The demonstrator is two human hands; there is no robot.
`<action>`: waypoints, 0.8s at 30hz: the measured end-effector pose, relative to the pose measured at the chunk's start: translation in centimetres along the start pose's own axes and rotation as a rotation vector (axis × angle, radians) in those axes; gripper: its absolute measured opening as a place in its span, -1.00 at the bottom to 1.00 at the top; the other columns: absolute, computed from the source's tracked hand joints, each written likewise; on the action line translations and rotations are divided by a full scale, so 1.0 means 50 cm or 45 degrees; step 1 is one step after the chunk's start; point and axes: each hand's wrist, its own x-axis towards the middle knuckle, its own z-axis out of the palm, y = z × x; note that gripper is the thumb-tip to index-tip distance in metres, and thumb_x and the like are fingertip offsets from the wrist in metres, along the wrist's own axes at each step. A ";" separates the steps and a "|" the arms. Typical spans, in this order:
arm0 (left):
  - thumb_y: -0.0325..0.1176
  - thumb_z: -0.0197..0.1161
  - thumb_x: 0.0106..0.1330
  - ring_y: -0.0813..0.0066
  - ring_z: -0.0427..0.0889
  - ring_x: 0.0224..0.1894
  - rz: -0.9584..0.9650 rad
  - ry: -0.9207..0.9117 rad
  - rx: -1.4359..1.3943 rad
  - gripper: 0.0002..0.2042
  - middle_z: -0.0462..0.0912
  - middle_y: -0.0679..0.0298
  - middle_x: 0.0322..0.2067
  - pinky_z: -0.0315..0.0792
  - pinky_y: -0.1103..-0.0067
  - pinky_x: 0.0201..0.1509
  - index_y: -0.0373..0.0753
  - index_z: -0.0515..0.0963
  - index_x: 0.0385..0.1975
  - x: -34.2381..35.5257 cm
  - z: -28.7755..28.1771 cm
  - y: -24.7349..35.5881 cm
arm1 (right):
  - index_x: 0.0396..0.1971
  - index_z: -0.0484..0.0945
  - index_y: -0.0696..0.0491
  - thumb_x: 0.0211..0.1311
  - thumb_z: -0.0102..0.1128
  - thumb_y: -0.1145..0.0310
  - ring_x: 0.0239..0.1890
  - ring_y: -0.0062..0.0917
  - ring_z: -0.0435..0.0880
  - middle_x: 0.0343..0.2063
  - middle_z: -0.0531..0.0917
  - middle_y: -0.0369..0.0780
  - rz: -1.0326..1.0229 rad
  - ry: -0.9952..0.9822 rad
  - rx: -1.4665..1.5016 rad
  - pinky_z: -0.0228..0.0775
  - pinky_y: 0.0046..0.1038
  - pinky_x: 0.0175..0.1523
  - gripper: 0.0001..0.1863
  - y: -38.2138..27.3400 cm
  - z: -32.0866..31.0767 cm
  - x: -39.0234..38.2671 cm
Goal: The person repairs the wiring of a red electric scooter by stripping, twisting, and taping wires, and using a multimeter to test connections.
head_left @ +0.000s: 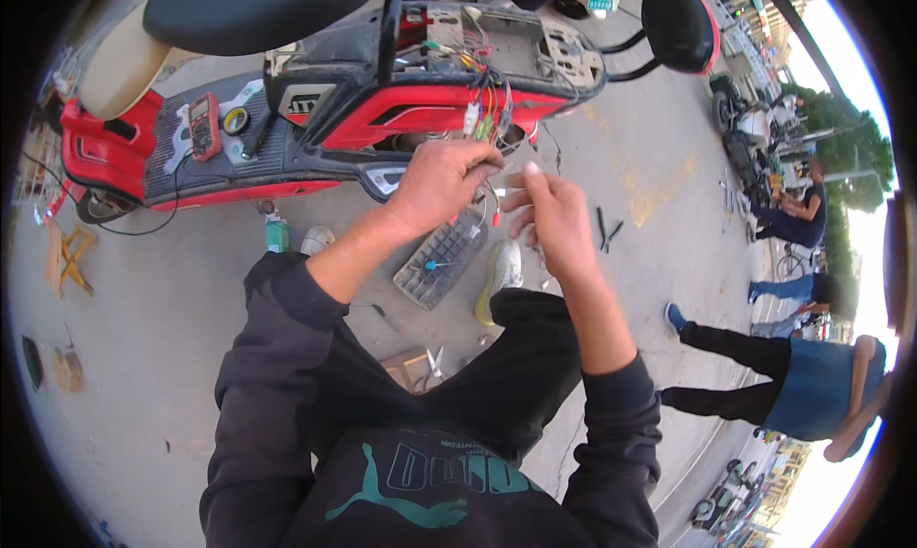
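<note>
In front of me stands a red electric scooter (420, 118) with its seat area uncovered and a bundle of coloured wires (487, 104) hanging down its side. My left hand (444, 180) is closed in a pinch on thin wires at the lower end of this bundle. A red connector (496, 219) dangles just below those fingers. To the right, my right hand (554, 214) is held close to the wire ends, its fingers bent and apart; I make out nothing in it. Under my hands a grey plastic cover (441, 261) with a ribbed inside lies on the ground.
A red multimeter (203, 128) and a tape roll (236, 120) rest on the footboard. Pliers (607, 231) lie on the ground at right. Between my legs are scissors (435, 365) by a wooden stool (406, 365). A green box (277, 235) stands left; a person (812, 381) stands right.
</note>
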 end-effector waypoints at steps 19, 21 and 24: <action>-0.58 0.29 0.33 0.66 0.63 -0.53 -0.087 -0.090 -0.140 -0.87 0.71 0.25 -0.46 0.51 0.63 -0.42 -0.37 0.68 -0.17 0.002 -0.001 0.003 | -0.20 0.58 0.13 0.28 0.22 0.36 -0.61 -0.66 0.50 -0.51 0.53 -0.28 -0.841 0.258 -1.111 0.34 -0.51 -0.53 -0.82 0.041 0.003 0.060; -0.58 0.28 0.34 0.67 0.63 -0.53 -0.117 -0.108 -0.149 -0.88 0.72 0.26 -0.45 0.51 0.64 -0.41 -0.37 0.68 -0.18 0.004 -0.006 0.010 | -0.17 0.58 0.13 0.32 0.20 0.35 -0.63 -0.67 0.49 -0.52 0.54 -0.29 -0.501 0.183 -0.777 0.32 -0.51 -0.54 -0.81 0.042 0.002 0.057; -0.58 0.28 0.34 0.68 0.62 -0.52 -0.191 -0.111 -0.190 -0.88 0.72 0.27 -0.44 0.52 0.65 -0.40 -0.37 0.68 -0.18 -0.003 -0.012 0.007 | 0.01 0.59 0.11 0.34 0.19 0.37 -0.59 -0.64 0.54 -0.45 0.60 -0.30 -0.337 0.113 -0.777 0.37 -0.56 -0.49 -0.71 0.023 -0.011 0.019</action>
